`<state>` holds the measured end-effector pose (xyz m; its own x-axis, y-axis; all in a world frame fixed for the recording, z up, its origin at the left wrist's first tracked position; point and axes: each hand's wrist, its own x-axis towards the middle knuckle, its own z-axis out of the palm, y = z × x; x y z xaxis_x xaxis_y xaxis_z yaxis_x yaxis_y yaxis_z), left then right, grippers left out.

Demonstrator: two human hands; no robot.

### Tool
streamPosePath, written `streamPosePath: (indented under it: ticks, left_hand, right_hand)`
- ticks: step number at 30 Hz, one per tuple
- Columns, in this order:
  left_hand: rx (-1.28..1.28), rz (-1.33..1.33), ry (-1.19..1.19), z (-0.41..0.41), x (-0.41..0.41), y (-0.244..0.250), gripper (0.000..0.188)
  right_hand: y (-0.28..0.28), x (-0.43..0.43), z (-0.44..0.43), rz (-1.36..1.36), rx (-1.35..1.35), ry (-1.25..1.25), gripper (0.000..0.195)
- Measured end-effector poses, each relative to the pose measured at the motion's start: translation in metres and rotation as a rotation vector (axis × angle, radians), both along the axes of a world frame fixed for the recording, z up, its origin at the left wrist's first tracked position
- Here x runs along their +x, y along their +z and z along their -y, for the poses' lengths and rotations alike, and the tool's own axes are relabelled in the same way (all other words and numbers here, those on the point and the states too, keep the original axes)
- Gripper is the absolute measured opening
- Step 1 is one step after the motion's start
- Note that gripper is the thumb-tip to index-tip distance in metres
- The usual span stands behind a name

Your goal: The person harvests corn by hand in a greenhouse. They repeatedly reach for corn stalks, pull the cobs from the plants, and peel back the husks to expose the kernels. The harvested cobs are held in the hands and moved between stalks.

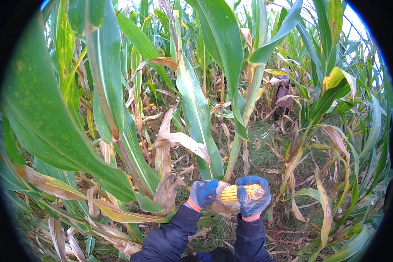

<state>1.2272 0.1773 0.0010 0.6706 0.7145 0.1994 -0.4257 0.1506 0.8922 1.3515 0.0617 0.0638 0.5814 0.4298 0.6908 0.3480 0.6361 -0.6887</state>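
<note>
A yellow ear of corn [229, 194], partly bared of its dry husk [220, 207], lies sideways between my two hands at the bottom middle. My left hand [203, 194], in a blue glove with an orange cuff, grips the husk at the ear's left end. Around the right end of the ear closes my right hand [253, 198], gloved the same way, with pale silk strands over its fingers. Between the gloves the kernels show. Just left of my left hand is another dry, brown husk [166, 193] on a stalk.
A thick green corn stalk [249, 108] rises right behind the ear. Broad green leaves [52, 124] reach close on the left, and drying leaves [324, 203] hang on the right. Farther back, a person in purplish clothes [284, 88] stands partly hidden among the plants. Grass and dry litter cover the ground.
</note>
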Motion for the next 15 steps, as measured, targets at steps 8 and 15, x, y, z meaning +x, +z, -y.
streamPosePath:
  ticks: [8, 15]
  left_hand:
    - [0.227, -0.698, 0.281, 0.019, -0.056, -0.075, 0.036]
    - [-0.060, -0.313, -0.200, 0.034, -0.104, -0.001, 0.030]
  right_hand:
    - [-0.137, 0.104, -0.060, -1.050, 0.035, 0.572, 0.015]
    - [-0.127, 0.135, -0.025, -0.981, 0.102, 0.835, 0.015]
